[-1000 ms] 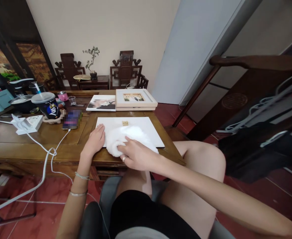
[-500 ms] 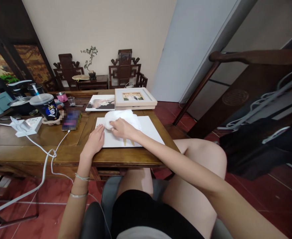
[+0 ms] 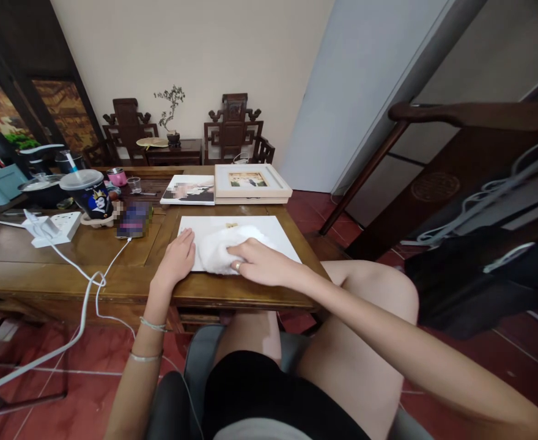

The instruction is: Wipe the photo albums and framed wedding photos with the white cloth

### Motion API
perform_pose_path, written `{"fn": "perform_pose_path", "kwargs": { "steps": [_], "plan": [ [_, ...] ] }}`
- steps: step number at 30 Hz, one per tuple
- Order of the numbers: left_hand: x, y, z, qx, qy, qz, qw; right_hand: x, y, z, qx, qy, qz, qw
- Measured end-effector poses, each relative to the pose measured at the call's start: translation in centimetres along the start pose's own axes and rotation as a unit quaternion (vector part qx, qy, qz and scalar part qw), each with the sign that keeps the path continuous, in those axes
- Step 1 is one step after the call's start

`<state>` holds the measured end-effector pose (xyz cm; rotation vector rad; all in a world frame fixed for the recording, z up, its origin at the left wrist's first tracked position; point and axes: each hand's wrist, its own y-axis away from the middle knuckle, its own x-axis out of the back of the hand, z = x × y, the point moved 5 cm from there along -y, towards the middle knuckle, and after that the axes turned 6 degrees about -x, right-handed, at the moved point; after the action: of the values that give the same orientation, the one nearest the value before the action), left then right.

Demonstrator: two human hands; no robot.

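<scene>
A flat white board (image 3: 282, 238) lies on the wooden table near its right front corner. My right hand (image 3: 264, 261) is closed on a bunched white cloth (image 3: 216, 247), which rests on the board near its front edge. Small yellowish marks (image 3: 231, 225) show on the board just behind the cloth. At the board's left edge lies my left hand (image 3: 177, 255), fingers stretched out and touching the edge.
Behind the board stand a pale framed picture (image 3: 276, 183) and a photo panel (image 3: 187, 189). To the left are a phone (image 3: 134, 220) on a white cable, a lidded cup (image 3: 92, 198) and a power strip (image 3: 62, 229). The wooden table (image 3: 126, 275) ends close to my knees.
My right hand has drawn the cloth from the back of the board toward its front edge and slightly right. The left hand stays at the left edge.
</scene>
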<state>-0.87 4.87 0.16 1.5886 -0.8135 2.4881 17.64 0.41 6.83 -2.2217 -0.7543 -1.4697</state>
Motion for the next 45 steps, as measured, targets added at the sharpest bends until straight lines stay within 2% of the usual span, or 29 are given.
{"fn": "perform_pose_path", "kwargs": {
  "steps": [5, 7, 9, 11, 13, 15, 17, 22, 25, 28, 33, 35, 39, 42, 45],
  "plan": [
    [0.5, -0.1, 0.3, 0.01, 0.038, 0.024, 0.999, 0.2, -4.9, 2.7, -0.094, 0.058, 0.065, 0.992],
    [1.0, -0.2, 0.5, 0.012, 0.069, 0.05, 0.996, 0.0, -6.7, 2.4, -0.126, 0.091, 0.086, 0.984],
    [1.7, -0.3, 0.7, 0.015, 0.105, 0.079, 0.991, -0.6, -8.1, 1.4, -0.129, 0.122, 0.094, 0.98],
    [2.2, -0.3, 0.7, 0.028, 0.141, 0.105, 0.984, -1.4, -8.8, -0.2, -0.085, 0.138, 0.09, 0.983],
    [2.6, -0.2, 0.6, 0.051, 0.171, 0.122, 0.976, -2.3, -8.7, -1.7, -0.008, 0.133, 0.084, 0.988],
    [2.8, -0.1, 0.4, 0.071, 0.184, 0.134, 0.971, -2.9, -7.6, -2.8, 0.06, 0.112, 0.07, 0.989],
    [2.9, 0.0, 0.3, 0.082, 0.177, 0.141, 0.971, -2.9, -5.9, -3.1, 0.088, 0.079, 0.05, 0.992],
    [2.1, 0.0, 0.6, 0.064, 0.117, 0.098, 0.986, -0.9, -1.7, -2.5, 0.096, -0.023, -0.029, 0.995],
    [1.3, -0.1, 0.8, 0.038, 0.086, 0.063, 0.994, 0.4, -1.1, -1.1, 0.058, -0.016, -0.041, 0.997],
    [0.7, -0.1, 0.7, 0.028, 0.056, 0.024, 0.998, 1.1, -2.7, 1.1, -0.01, 0.022, 0.003, 1.0],
    [0.4, -0.1, 0.6, 0.036, 0.028, -0.009, 0.999, 1.1, -8.1, 3.4, -0.078, 0.043, 0.07, 0.994],
    [0.5, -0.1, 0.6, 0.027, 0.028, -0.005, 0.999, 1.1, -10.4, 3.1, -0.071, 0.039, 0.086, 0.993],
    [0.6, -0.1, 0.6, 0.016, 0.027, -0.003, 1.0, 1.0, -13.6, 0.9, -0.003, 0.016, 0.103, 0.995],
    [0.7, -0.1, 0.5, 0.012, 0.027, -0.002, 1.0, 0.9, -14.4, 0.3, -0.003, 0.007, 0.106, 0.994],
    [0.7, -0.1, 0.5, 0.007, 0.029, 0.006, 1.0, 1.5, -14.0, 1.5, -0.03, 0.003, 0.104, 0.994]
  ]
}}
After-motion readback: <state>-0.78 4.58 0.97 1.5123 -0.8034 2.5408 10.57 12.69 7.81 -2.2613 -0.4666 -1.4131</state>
